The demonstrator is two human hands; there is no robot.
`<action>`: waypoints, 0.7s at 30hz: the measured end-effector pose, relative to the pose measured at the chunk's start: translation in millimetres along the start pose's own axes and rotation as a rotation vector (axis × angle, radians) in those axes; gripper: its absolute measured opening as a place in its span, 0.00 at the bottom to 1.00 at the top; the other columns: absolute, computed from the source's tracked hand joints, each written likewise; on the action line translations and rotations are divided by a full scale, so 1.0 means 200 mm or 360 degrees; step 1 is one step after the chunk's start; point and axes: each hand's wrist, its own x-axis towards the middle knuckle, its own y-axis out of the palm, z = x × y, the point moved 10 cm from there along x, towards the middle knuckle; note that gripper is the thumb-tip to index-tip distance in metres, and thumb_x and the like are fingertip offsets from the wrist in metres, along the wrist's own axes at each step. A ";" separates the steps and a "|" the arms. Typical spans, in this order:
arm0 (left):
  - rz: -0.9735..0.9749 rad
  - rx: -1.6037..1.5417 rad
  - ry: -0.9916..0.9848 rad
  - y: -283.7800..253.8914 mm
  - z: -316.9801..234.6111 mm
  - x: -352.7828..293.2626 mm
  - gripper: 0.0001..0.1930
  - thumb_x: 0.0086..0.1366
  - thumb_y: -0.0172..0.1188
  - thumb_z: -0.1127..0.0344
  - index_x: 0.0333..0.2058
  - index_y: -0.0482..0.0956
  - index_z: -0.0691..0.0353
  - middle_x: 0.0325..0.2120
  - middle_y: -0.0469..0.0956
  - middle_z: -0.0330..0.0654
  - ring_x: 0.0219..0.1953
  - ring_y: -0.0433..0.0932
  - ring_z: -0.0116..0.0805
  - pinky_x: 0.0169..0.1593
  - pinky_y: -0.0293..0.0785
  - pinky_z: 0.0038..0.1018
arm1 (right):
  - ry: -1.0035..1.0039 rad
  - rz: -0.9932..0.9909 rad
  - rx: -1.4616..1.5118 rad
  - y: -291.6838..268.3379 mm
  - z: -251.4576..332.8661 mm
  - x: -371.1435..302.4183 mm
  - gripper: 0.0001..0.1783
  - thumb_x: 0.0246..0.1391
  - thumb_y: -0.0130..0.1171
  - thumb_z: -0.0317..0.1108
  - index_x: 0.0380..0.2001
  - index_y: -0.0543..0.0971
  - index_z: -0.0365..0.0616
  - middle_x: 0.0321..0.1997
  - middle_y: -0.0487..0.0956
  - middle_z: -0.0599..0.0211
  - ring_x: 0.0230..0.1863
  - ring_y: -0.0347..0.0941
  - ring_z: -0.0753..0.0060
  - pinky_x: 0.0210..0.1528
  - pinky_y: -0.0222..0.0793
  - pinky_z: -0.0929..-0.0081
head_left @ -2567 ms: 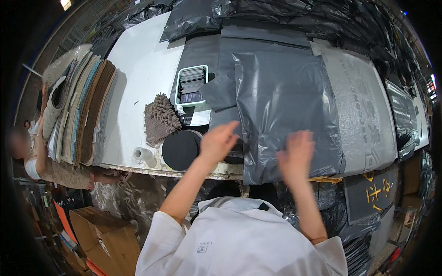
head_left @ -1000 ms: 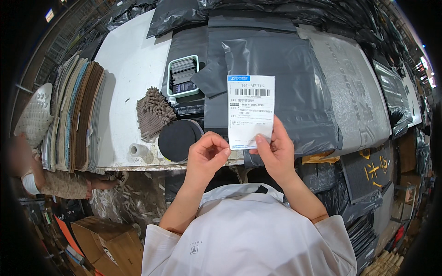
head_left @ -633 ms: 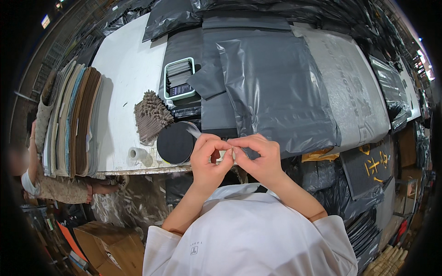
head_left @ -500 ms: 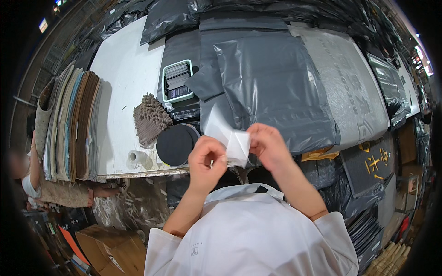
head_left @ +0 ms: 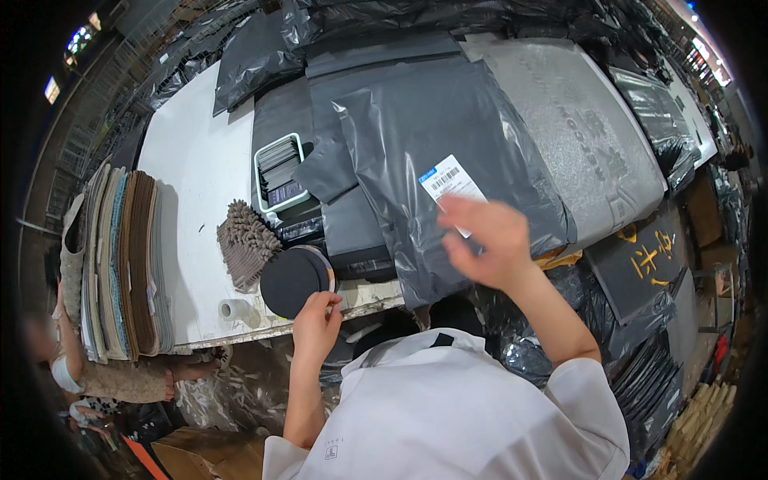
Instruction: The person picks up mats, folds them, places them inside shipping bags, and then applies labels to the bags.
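The white label [head_left: 449,186] lies on the grey plastic bag [head_left: 448,160] on the bench [head_left: 188,168]. The right hand [head_left: 484,240], blurred, hovers released at its lower edge. The left hand [head_left: 317,324] appears loosely clenched beside the round black pad [head_left: 293,278].

Bright overhead light falls evenly on the white bench [head_left: 180,172], with soft glare streaking the grey plastic bags [head_left: 448,152] beside it. The right hand [head_left: 488,240] is smeared by motion blur. Straight edges bow outward from the bench, and the corners sink into black. Below the bench, shadow deepens and detail softens.
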 end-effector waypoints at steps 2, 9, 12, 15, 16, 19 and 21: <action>0.0041 0.0011 0.0018 0.03 -0.07 0.03 0.06 0.54 0.54 0.76 0.32 0.74 0.65 0.26 0.72 0.44 0.22 0.71 0.34 0.28 0.67 0.25 | -0.0101 -0.0405 0.0053 -0.05 -0.09 0.05 0.19 0.45 0.55 0.38 0.43 0.75 0.48 0.49 0.74 0.60 0.50 0.70 0.55 0.50 0.66 0.65; 0.0088 -0.0087 0.0162 0.11 -0.17 0.08 0.08 0.54 0.56 0.73 0.34 0.74 0.62 0.27 0.73 0.42 0.21 0.72 0.35 0.26 0.68 0.26 | 0.0154 0.0347 -0.0729 0.35 -0.41 -0.24 0.30 0.47 0.55 0.47 0.55 0.65 0.56 0.63 0.58 0.63 0.65 0.48 0.61 0.64 0.41 0.55; 0.0258 -0.0243 0.0047 0.23 -0.04 0.07 0.13 0.55 0.56 0.73 0.42 0.72 0.64 0.30 0.74 0.39 0.25 0.70 0.25 0.28 0.69 0.21 | 0.0326 0.0618 -0.0817 0.22 -0.49 -0.62 0.36 0.42 0.59 0.48 0.57 0.63 0.57 0.64 0.57 0.64 0.67 0.45 0.61 0.65 0.36 0.56; 0.0466 -0.0436 0.0142 0.43 -0.10 0.12 0.24 0.57 0.56 0.71 0.52 0.62 0.65 0.33 0.73 0.44 0.32 0.71 0.27 0.33 0.69 0.22 | 0.0863 -0.0077 -0.1031 -0.25 -0.81 -0.79 0.36 0.46 0.55 0.50 0.59 0.60 0.52 0.62 0.58 0.58 0.63 0.52 0.51 0.60 0.46 0.55; 0.0571 -0.0455 0.0134 0.54 -0.10 0.15 0.25 0.58 0.54 0.68 0.54 0.58 0.67 0.35 0.74 0.49 0.36 0.72 0.34 0.36 0.70 0.27 | 0.1254 -0.0127 -0.0980 -0.32 -0.97 -0.85 0.30 0.50 0.50 0.53 0.52 0.67 0.45 0.50 0.70 0.51 0.51 0.65 0.49 0.51 0.58 0.56; 0.0459 -0.0504 0.0467 0.70 -0.22 0.25 0.26 0.61 0.51 0.60 0.53 0.59 0.70 0.38 0.73 0.57 0.40 0.73 0.52 0.40 0.70 0.37 | 0.1717 -0.0144 -0.0695 -0.40 -1.15 -0.87 0.32 0.52 0.44 0.61 0.30 0.75 0.38 0.29 0.77 0.50 0.34 0.73 0.49 0.37 0.67 0.59; 0.0484 -0.0097 0.0417 0.71 -0.32 0.24 0.22 0.63 0.47 0.61 0.51 0.60 0.71 0.33 0.73 0.60 0.39 0.71 0.59 0.41 0.67 0.39 | 0.1935 -0.0072 -0.0384 -0.38 -1.10 -0.94 0.35 0.50 0.43 0.64 0.33 0.76 0.37 0.31 0.78 0.52 0.36 0.74 0.53 0.39 0.67 0.60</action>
